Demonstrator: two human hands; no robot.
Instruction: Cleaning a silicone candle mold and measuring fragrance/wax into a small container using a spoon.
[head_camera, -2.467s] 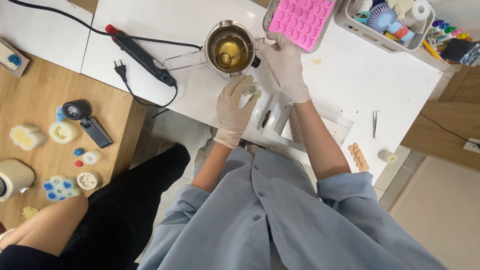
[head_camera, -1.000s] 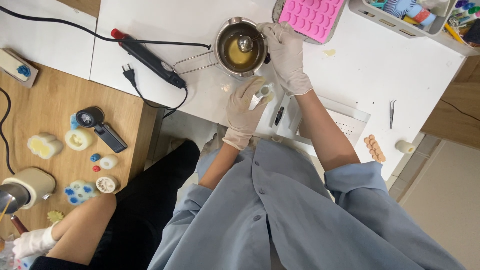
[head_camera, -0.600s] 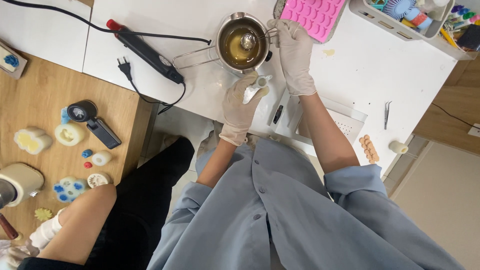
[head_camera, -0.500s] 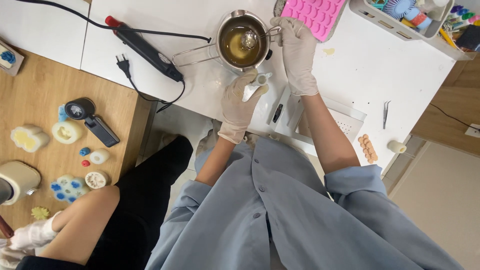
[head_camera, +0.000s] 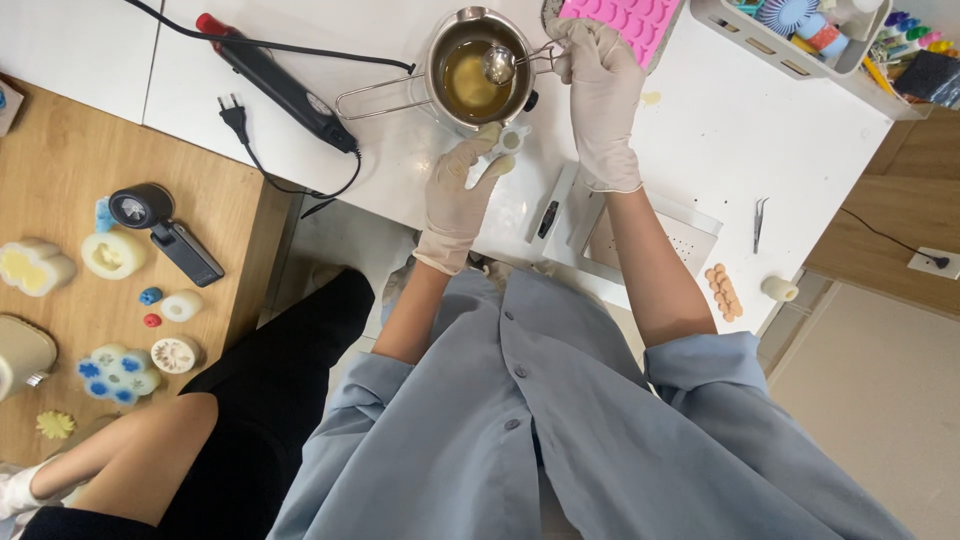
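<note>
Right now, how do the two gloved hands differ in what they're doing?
The right hand holds a metal spoon over the pot of amber liquid; the left hand pinches a small white mould beside the pot. The right reaches further up the table; the left sits nearer the body. Both wear pale gloves.

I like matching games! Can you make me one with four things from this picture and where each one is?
Things:
1. spoon
2. pink mold
3. tweezers
4. plug

Places:
a. top edge of the white table
b. over the pot, in the right hand
c. left of the pot, on a black cord
d. right side of the table, lying alone

Pairs: 1-b, 2-a, 3-d, 4-c
</note>
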